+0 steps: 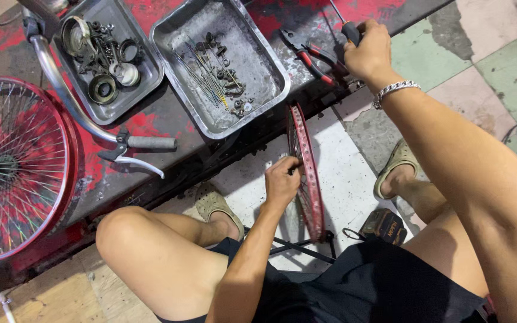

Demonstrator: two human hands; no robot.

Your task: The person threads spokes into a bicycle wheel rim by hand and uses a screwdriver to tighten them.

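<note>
From the head camera, a red bicycle wheel rim (306, 173) stands upright on its edge between the person's knees, seen nearly edge-on, its metal dull and scuffed. Its long axis runs from the edge of the counter (169, 161) back toward the person's lap. The left hand (282, 179) grips the rim's near edge, fingers curled tightly around it. The right hand (367, 51) reaches out to the counter, fingers wrapped around the dark handle of a screwdriver (348, 29) whose thin shaft points away. Just beside it lie red-handled pliers (312, 57). Two steel trays sit on the counter: one (264, 66) holds loose spokes and nipples, the other (145, 78) bearing rings and hub parts. One spoked red wheel (16, 167) lies at the left, near a chrome handlebar (91, 119).
</note>
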